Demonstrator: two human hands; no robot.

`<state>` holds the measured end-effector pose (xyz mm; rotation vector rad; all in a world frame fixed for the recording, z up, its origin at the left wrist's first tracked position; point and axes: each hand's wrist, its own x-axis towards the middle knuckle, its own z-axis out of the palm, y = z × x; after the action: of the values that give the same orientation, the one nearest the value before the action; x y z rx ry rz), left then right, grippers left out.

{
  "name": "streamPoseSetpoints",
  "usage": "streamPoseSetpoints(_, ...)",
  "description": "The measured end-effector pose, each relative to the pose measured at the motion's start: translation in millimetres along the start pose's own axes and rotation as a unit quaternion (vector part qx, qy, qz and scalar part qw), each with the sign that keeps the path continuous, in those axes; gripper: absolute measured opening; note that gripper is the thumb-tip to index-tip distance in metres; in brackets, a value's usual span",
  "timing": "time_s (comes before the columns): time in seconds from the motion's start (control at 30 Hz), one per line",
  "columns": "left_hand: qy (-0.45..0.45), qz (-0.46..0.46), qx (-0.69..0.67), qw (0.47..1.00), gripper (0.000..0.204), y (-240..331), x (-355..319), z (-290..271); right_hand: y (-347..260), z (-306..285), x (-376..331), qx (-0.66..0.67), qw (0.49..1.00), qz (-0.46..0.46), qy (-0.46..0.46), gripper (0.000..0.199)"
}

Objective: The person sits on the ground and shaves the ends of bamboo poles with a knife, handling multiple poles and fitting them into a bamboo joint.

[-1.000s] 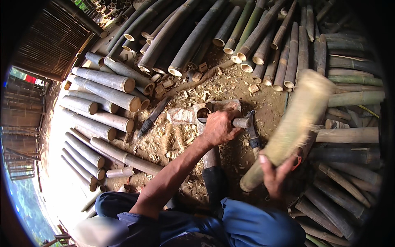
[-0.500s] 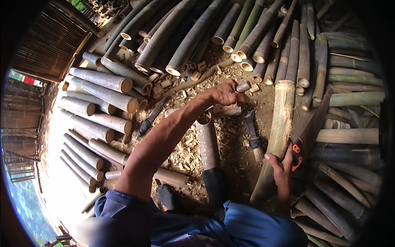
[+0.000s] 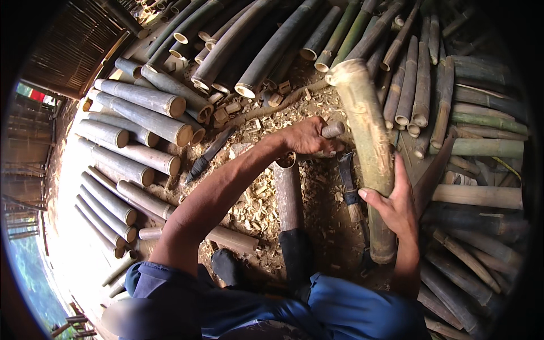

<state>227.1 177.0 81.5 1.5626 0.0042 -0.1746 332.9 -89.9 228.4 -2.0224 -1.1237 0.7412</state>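
Bamboo is what we are handling: our right hand (image 3: 396, 207) wraps a thick pale-green bamboo pole (image 3: 368, 147) standing at two o'clock, while our left hand (image 3: 306, 137) closes around a short grey bamboo stub (image 3: 333, 130) at twelve o'clock, above the wood-handled knife (image 3: 348, 187) lying on the chip-strewn ground (image 3: 255, 198).

Thick pale-green bamboo pole (image 3: 368, 147), upright, slightly tilted, base on chip-strewn ground

Left hand (image 3: 309, 137) reaches forward, fingers curled shut; right hand (image 3: 394, 205) is raised, fingers wrapped in a grip.
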Motion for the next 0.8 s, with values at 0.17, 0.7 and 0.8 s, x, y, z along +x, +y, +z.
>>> streamPoseSetpoints(0.17, 0.035, 0.026, 0.035, 0.998, 0.017, 23.6, -17.3, 27.8, 6.1, 33.1, -15.5, -0.017, 0.996, -0.028, 0.089, 0.098)
streamPoseSetpoints(0.7, 0.691, 0.299, -0.472, 0.459, 0.027, -15.4, -127.3, 56.3, -114.1, -0.6, 48.6, -0.124, 0.972, -0.118, -0.163, 0.102)
streamPoseSetpoints(0.8, 0.687, 0.277, -0.499, 0.45, 0.029, -10.2, -102.8, 62.0, -135.3, 18.8, 64.2, -0.153, 0.956, -0.198, -0.156, 0.101)
